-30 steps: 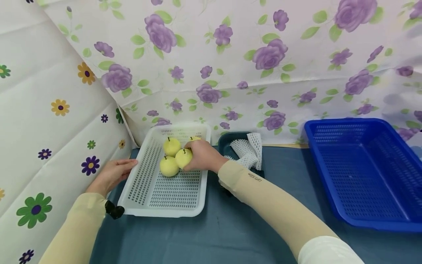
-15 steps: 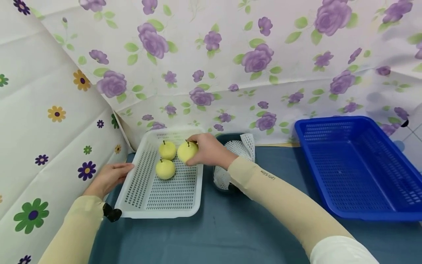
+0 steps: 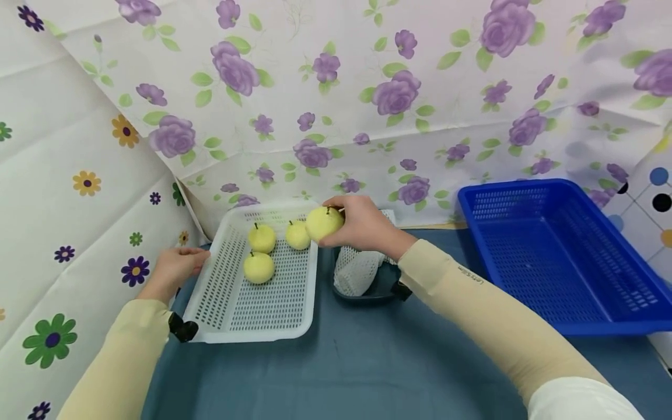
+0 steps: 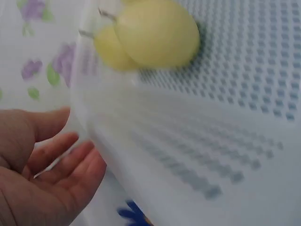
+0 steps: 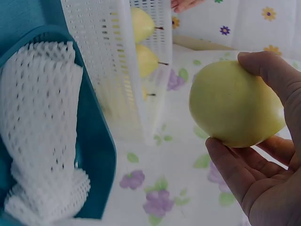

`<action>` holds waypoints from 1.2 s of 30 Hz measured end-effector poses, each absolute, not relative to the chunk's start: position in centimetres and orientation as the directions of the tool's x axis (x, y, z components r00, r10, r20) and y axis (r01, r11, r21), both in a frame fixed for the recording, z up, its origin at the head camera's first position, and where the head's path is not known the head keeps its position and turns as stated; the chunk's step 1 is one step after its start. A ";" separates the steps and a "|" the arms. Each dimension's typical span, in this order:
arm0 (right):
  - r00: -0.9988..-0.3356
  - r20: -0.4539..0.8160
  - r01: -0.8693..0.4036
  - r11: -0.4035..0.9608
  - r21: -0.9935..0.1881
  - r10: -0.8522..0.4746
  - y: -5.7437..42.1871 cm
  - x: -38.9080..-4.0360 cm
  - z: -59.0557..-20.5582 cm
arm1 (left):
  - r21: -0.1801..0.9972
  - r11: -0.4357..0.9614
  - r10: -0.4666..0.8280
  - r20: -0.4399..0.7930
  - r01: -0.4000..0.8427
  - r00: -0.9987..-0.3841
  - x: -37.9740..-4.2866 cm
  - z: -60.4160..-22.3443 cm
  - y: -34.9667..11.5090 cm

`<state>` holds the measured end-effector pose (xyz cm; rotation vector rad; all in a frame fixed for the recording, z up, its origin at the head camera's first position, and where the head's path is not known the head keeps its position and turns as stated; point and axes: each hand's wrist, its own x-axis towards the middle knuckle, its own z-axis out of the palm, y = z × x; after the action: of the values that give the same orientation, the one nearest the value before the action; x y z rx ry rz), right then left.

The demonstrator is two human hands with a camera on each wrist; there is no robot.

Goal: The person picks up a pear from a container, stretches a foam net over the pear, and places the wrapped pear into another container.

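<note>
In the head view my right hand (image 3: 370,224) grips a yellow-green pear (image 3: 323,225) with its stem up, over the white basket's right rim. The right wrist view shows thumb and fingertips on either side of this pear (image 5: 235,104). Three more pears, one at the front (image 3: 259,268), sit in the white basket (image 3: 252,337). My left hand (image 3: 175,268) is at the basket's left rim. Up close in the left wrist view, its loosely bent fingers (image 4: 89,165) meet the outside of the rim, with the thumb also outside.
Right of the white basket stands a dark teal tray (image 3: 362,299) with white foam net sleeves (image 3: 357,273) in it. Farther right is a large blue basket (image 3: 546,262). Flowered sheeting (image 3: 315,116) rises behind and on the left. A blue-green cloth (image 3: 367,361) covers the table.
My right hand has lifted the pear from among the others and carried it right, toward the teal tray. The left hand has stayed at the rim. The head view has shifted slightly right.
</note>
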<state>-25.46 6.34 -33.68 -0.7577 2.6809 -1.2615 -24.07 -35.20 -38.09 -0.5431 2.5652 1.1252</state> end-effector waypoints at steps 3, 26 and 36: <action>-0.883 0.134 -0.390 0.542 -0.744 -0.450 7.8 -25.2 -33.3 | 0.652 0.640 -0.261 -0.313 -0.406 -0.913 -24.2 -36.8 -33.2; -0.951 0.045 -0.234 0.615 -0.753 -0.306 16.4 -24.5 -34.6 | 0.825 0.553 0.086 0.084 0.118 -0.993 -21.9 -33.9 -14.5; -0.941 0.037 -0.266 0.664 -0.699 -0.337 17.3 -22.7 -35.6 | 0.810 0.526 0.370 0.056 0.259 -0.927 -20.4 -35.5 -8.2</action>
<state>-22.70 17.29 -35.58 -0.5046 2.7778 -1.1438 -20.43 -8.19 -35.47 0.5461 2.6358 1.3670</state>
